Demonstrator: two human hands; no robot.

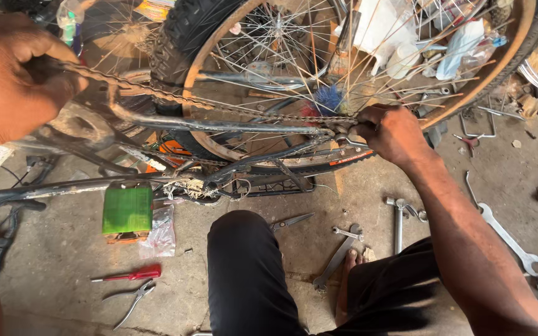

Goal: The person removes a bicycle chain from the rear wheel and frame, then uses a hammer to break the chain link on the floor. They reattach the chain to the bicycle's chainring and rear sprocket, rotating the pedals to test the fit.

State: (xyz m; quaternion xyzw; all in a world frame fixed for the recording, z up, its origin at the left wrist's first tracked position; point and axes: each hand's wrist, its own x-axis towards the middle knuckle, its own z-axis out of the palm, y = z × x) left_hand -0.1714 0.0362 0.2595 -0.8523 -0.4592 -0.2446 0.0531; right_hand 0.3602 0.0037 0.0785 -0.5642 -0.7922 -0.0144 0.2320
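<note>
Two hands: left hand (7,78), right hand (392,132). One chain (175,98), one red screwdriver (129,274), one pliers (133,301), one green box (127,210), one white spanner (504,231).

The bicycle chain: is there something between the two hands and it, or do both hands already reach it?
Nothing visible stands in the way. The left hand grips one end of the bicycle chain, and the right hand is at its other end by the frame. The chain runs taut between them in front of the wheel.

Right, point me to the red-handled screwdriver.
The red-handled screwdriver lies on the concrete floor at lower left of the head view, just above the pliers and below the green box.
</note>
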